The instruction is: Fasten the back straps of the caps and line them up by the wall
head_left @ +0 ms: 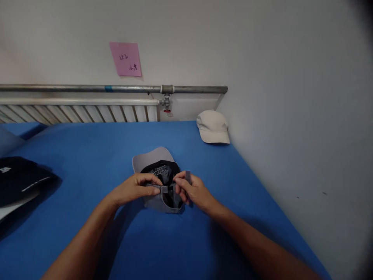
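Note:
A grey cap point(153, 158) lies upside down on the blue surface, its brim pointing away and its dark inside showing. My left hand point(136, 189) pinches the cap's back edge beside the small strap buckle, thumb outside and fingers inside. On the right of the opening, my right hand point(194, 190) is closed on the loose grey strap point(188, 177), whose end sticks up between the fingers. The arched opening at the cap's back faces me, between and below the two hands.
A beige cap point(213, 126) sits at the far right corner of the blue surface point(87, 155). Dark caps point(23, 182) lie at the left edge. Behind are a radiator point(116, 113), a pipe point(134, 89) and a pink note point(126, 59); a wall point(291, 116) stands right.

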A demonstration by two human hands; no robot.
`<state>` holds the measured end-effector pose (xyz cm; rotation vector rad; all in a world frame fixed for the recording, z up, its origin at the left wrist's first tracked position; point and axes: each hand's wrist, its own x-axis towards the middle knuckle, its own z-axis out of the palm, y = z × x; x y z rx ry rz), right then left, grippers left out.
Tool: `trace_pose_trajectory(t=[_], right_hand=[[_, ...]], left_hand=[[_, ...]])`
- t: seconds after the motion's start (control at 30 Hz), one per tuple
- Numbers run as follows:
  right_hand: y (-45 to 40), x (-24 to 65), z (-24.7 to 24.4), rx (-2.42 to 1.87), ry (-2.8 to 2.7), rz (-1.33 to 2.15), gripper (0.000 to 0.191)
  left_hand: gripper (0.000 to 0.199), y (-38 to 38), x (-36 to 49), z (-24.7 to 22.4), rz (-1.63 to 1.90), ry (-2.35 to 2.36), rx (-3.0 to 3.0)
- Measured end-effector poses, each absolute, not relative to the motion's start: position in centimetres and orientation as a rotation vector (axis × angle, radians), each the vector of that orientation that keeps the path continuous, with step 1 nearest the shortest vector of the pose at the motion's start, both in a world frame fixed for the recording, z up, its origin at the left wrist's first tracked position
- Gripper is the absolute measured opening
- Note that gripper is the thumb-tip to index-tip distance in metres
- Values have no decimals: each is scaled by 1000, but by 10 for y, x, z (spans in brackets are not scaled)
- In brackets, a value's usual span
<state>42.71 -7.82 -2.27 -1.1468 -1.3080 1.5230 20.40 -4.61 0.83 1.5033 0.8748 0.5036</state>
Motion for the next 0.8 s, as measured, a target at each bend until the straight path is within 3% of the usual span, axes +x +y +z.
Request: trace_pose_trajectory(t=[0.2, 0.37, 0.53, 0.7, 0.8], right_hand=[[-72, 424, -23, -1197, -1245, 1569, 21], [-69, 423, -32, -1191, -1335, 1409, 19], [-71, 419, -42, -1265, -1514, 1209, 21], [-72, 422, -35, -1206, -1494, 1216, 29], [-73, 425, -31, -1237, -1494, 1211, 24]], left_hand=[[15, -41, 206, -16, 587, 898, 1327], [20, -37, 200, -36, 712, 847, 1118], [19, -33, 197, -38, 683, 740, 1048], [12, -32, 198, -36, 729, 729, 1053], [13, -31, 196, -36, 767, 740, 1060]])
